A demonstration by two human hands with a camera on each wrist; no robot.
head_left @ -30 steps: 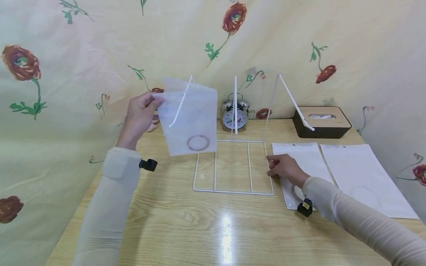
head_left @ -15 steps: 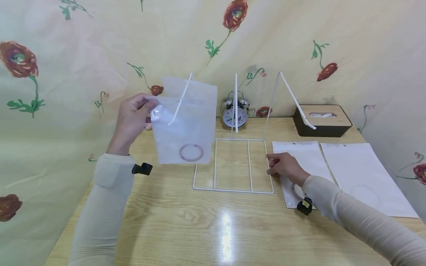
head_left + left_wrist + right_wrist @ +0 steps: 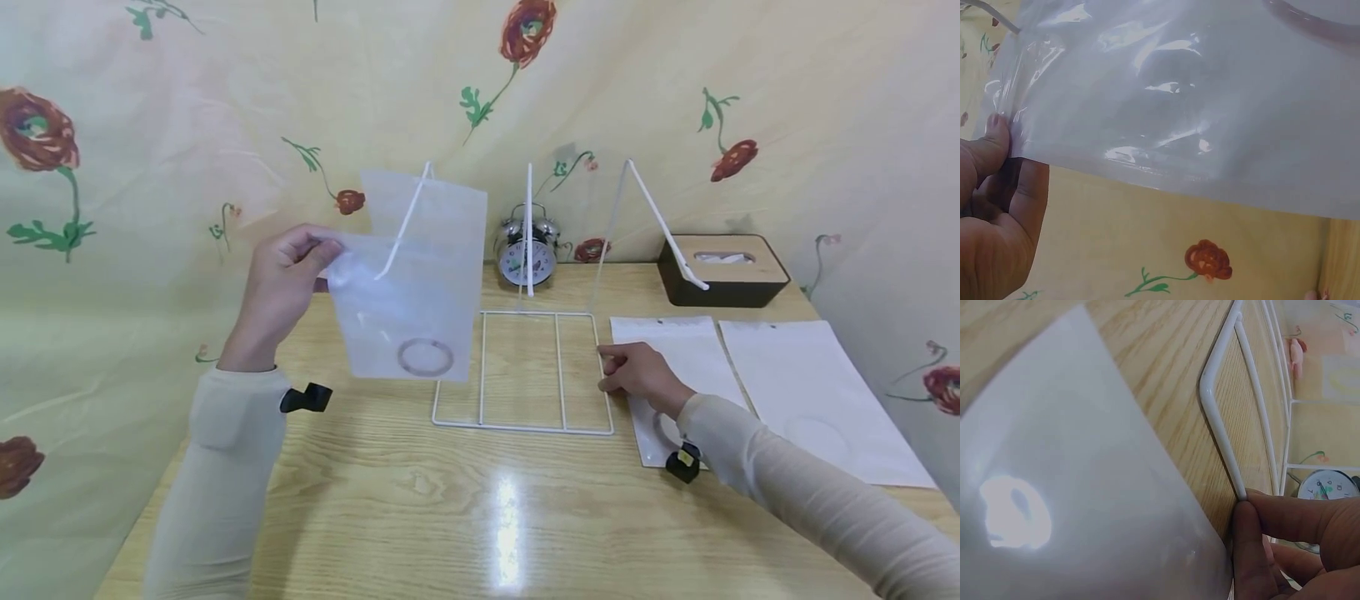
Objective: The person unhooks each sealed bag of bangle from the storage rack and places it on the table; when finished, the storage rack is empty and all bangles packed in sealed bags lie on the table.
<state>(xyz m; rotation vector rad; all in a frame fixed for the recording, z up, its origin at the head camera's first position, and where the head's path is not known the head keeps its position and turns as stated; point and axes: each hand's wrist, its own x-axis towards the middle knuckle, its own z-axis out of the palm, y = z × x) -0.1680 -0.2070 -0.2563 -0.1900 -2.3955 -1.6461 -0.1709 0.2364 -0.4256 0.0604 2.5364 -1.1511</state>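
My left hand (image 3: 273,283) pinches the top left corner of a translucent plastic bag (image 3: 375,317), with thumb and finger at its edge in the left wrist view. A ring-shaped thing (image 3: 425,357) shows through near the bag's bottom. Behind it hangs another translucent sheet (image 3: 450,212); I cannot tell if it is a second bag. The left arm of a white wire rack (image 3: 522,431) crosses both; how they meet it is unclear. My right hand (image 3: 645,379) pinches the right side of the rack's base, its thumb and finger on the wire (image 3: 1225,447) in the right wrist view.
Two white bags (image 3: 817,375) lie side by side at the right, the nearer one partly under my right forearm. An alarm clock (image 3: 527,258) stands behind the rack. A wood-topped tissue box (image 3: 723,271) sits at the back right, before a flower-patterned cloth (image 3: 247,125).
My left hand has moved left and down with the bag's corner, drawing the bag toward me and away from the sheet behind. My right hand has stayed on the rack.
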